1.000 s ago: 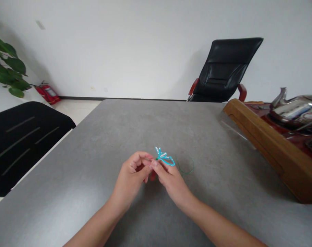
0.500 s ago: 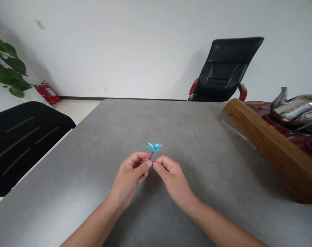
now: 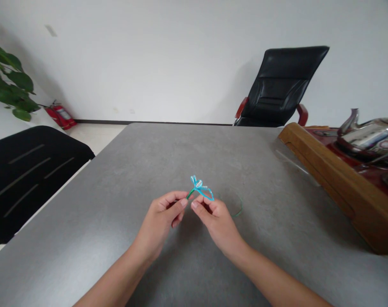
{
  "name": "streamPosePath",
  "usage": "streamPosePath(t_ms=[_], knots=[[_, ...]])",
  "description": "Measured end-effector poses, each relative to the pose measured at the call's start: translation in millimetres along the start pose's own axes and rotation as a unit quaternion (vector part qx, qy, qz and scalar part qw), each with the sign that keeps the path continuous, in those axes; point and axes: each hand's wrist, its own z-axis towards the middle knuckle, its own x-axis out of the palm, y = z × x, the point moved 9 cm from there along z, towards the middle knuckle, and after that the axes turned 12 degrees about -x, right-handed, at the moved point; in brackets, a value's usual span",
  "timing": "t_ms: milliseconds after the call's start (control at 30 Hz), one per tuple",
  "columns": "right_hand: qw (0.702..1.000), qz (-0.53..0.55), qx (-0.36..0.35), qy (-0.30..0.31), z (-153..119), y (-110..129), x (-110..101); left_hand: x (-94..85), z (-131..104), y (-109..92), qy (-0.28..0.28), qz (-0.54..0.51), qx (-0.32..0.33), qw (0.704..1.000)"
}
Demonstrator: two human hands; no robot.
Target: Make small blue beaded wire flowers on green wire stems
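Observation:
A small blue artificial flower (image 3: 199, 185) with pale, beaded-looking parts stands above my fingertips, tilted to the right. My left hand (image 3: 163, 219) pinches its green stem (image 3: 190, 194) between thumb and forefinger. Close beside it, my right hand (image 3: 215, 219) is closed in a pinch below the petals. A thin green wire (image 3: 241, 208) curves out in a loop to the right of that hand. Its end between the right fingertips is too small to see clearly.
Both hands are over a grey table (image 3: 143, 157). On the right stands a wooden tea tray (image 3: 328, 179) with a metal kettle (image 3: 373, 136). A black office chair (image 3: 283, 85) is beyond the table, another chair (image 3: 34, 179) at left, near a red fire extinguisher (image 3: 61, 116).
The flower has turned and tipped to the right, so its petals now hang over my right fingers. Both hands stay in nearly the same place.

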Motion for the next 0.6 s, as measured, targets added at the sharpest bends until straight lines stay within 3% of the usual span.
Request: streamPosePath(t_ms=[267, 433, 600], knots=[[0.982, 0.191, 0.008, -0.003, -0.4, 7.2, 19.2, 3.9, -6.4, -12.7, -0.021, 0.087, 0.089, 0.992], [0.986, 0.145, 0.087, -0.016, -4.9, -6.7, 16.4, 6.2, -10.4, -16.9, -0.05, 0.137, 0.121, 0.982], [0.99, 0.09, 0.076, -0.073, -5.9, -5.4, 0.0, 4.3, -8.4, -15.2, -0.057, 0.119, 0.118, 0.984]])
